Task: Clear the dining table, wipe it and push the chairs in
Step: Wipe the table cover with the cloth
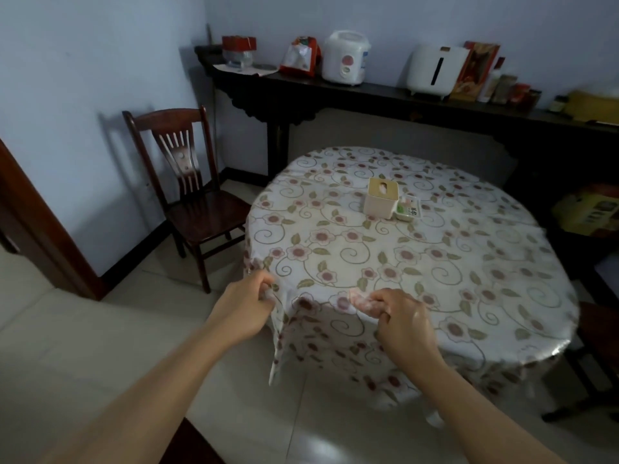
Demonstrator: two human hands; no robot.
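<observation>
A round dining table is covered by a white flowered tablecloth [418, 262] that hangs down over the near edge. My left hand [246, 304] pinches the cloth at the table's near left edge. About two hand-widths to the right, my right hand [398, 321] grips a bunched fold of the same cloth. A beige tissue box [382, 197] stands near the middle of the table, with a small white packet [409, 209] lying right beside it. A dark wooden chair [194, 195] stands left of the table, pulled away from it.
A long dark sideboard [368, 92] runs along the back wall, carrying a white rice cooker [345, 58], another white appliance [435, 70], boxes and jars. Part of a second chair [596, 346] shows at the right edge. A yellow box [586, 209] sits at the right. The floor is pale tile.
</observation>
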